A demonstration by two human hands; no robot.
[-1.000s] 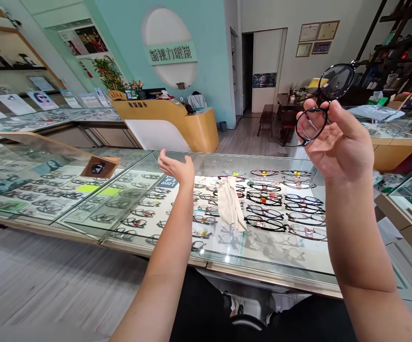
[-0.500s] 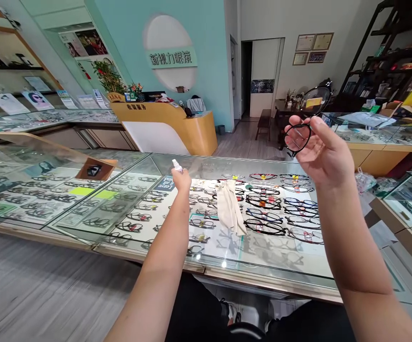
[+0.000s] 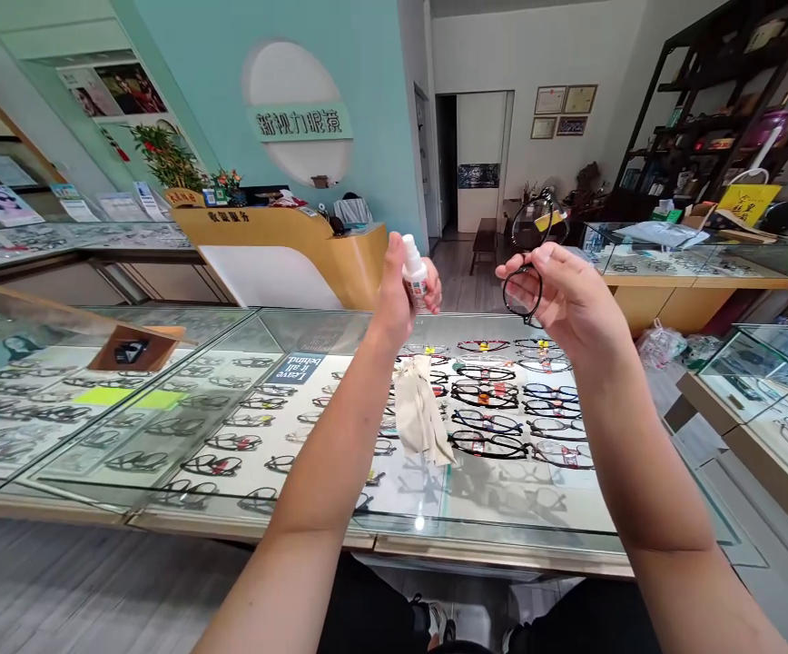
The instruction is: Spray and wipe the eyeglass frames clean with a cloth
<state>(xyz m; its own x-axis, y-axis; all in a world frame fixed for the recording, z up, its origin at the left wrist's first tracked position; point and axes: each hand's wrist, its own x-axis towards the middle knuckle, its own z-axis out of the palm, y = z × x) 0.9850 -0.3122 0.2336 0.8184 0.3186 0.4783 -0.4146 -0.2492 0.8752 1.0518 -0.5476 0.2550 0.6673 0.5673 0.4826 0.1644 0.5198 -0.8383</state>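
Note:
My left hand [image 3: 398,291] is wrapped round a small white spray bottle [image 3: 417,277], held upright above the glass counter with its nozzle on top. My right hand [image 3: 564,291] pinches a pair of black round-framed glasses [image 3: 523,291] at the middle, one lens above the fingers and the other beside the palm. The bottle is to the left of the glasses, apart from them. Below and between the hands, a crumpled beige cloth [image 3: 422,413] lies on the glass top.
The glass display counter [image 3: 517,522] holds rows of eyeglasses. A brown box [image 3: 136,349] stands on its left part. Further off are a curved wooden desk [image 3: 285,227], a bench [image 3: 485,241] and another display case [image 3: 762,400] at the right.
My left hand has lifted the bottle from near the counter up and to the right, closer to the glasses. The view has shifted, and the glasses sit further left in it.

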